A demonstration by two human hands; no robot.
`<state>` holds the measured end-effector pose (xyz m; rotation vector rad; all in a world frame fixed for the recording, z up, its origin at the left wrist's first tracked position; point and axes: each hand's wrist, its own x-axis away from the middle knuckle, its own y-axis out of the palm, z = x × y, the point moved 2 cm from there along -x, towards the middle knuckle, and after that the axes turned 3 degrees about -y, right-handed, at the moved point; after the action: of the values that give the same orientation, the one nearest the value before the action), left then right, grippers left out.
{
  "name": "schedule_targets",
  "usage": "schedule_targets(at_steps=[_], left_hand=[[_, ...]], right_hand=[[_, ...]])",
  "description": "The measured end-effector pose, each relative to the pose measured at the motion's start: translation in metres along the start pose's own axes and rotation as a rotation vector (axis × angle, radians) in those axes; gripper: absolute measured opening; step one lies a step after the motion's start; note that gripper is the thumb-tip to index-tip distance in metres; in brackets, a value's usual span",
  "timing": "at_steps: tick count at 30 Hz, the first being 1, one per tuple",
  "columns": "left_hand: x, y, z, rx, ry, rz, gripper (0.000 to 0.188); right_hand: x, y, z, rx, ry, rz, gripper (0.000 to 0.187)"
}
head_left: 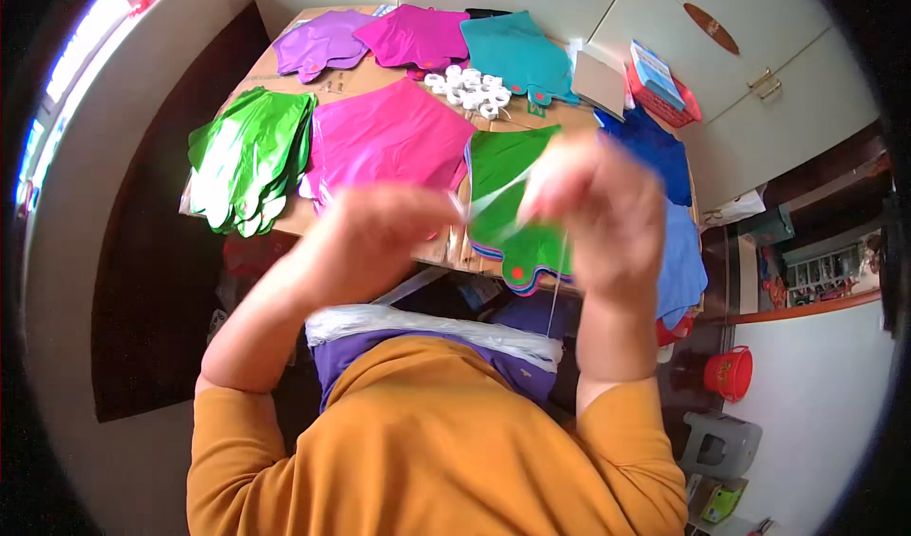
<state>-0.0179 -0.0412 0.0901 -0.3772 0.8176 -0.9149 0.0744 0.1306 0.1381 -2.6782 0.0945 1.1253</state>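
Observation:
My left hand and my right hand are raised over the near edge of the table, both smeared by motion. Between them runs a thin white ribbon, with the fingers of each hand closed on it. A strand drops from beneath my right hand toward my lap. Across my lap lies a bundle of white ribbon strands. Just behind the hands is a stack of flat, shiny foil pieces like uninflated balloons, green on top. A pink foil stack lies beyond my left hand.
Cardboard covers the table. More foil stacks lie around: bright green, purple, magenta, teal and light blue. Small white rolls sit mid-table. A red basket stands far right, a red bucket below.

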Motion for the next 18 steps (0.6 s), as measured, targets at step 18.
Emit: schedule_targets(at_steps=[18], left_hand=[[-0.006, 0.014, -0.004, 0.205, 0.058, 0.130, 0.015]], right_hand=[[0.015, 0.001, -0.002, 0.053, 0.158, -0.195, 0.014]])
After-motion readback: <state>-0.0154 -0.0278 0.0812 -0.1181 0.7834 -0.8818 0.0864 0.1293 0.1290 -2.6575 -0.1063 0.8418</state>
